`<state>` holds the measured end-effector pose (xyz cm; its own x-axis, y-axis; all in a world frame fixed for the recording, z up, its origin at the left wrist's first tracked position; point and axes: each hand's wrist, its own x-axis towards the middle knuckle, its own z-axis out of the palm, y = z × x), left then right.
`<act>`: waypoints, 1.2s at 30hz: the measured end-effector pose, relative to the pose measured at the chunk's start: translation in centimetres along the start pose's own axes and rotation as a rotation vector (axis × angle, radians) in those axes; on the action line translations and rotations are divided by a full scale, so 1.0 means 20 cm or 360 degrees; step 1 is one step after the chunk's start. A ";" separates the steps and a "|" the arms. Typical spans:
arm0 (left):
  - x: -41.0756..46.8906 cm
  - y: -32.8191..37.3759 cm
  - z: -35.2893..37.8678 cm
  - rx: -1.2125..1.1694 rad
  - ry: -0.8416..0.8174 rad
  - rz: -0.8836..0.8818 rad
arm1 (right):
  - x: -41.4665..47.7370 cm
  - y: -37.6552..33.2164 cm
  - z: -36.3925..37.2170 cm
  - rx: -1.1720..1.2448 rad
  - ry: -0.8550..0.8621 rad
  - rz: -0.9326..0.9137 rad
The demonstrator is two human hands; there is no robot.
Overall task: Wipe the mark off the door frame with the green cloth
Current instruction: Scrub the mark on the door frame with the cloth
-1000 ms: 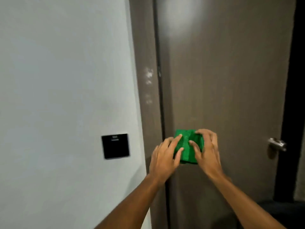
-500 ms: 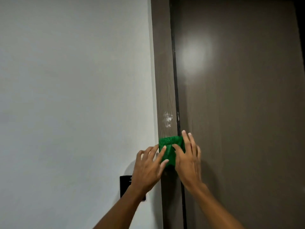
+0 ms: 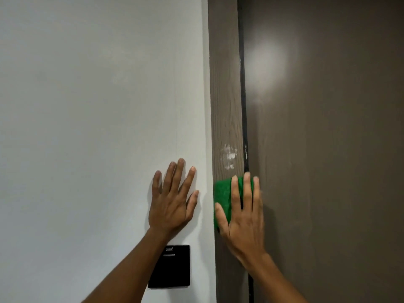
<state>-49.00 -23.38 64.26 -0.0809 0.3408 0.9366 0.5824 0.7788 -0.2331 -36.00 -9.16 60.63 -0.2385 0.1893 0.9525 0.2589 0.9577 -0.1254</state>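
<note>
A whitish smudged mark shows on the brown wood-grain door frame. Just below it, the folded green cloth is pressed flat against the frame under my right hand, whose fingers are spread over it and reach onto the door edge. The cloth's top edge sits a little under the mark without covering it. My left hand lies flat on the white wall, left of the frame, fingers apart and holding nothing.
The white wall fills the left half. A black card-reader panel is mounted on it below my left wrist. The closed brown door fills the right, with a light reflection high up.
My left hand has let go of the cloth and moved left onto the wall. My right hand now presses the cloth alone on the frame. The mark sits higher above the cloth's edge.
</note>
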 end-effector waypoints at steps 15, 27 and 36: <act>0.04 -0.02 -0.01 0.0005 0.0080 0.0072 | 0.13 -0.07 -0.05 -0.0072 0.0119 0.0115; 0.09 0.00 -0.08 -0.0081 0.0015 0.0028 | -0.02 0.06 -0.02 -0.0255 0.0049 -0.0349; 0.29 -0.03 -0.07 -0.0017 0.0124 -0.0096 | 0.25 -0.05 -0.01 -0.0150 0.0230 -0.0027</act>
<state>-48.68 -22.59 70.11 -0.0534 0.2511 0.9665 0.5872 0.7908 -0.1731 -37.18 -9.16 65.67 -0.1085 0.1338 0.9850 0.3445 0.9345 -0.0890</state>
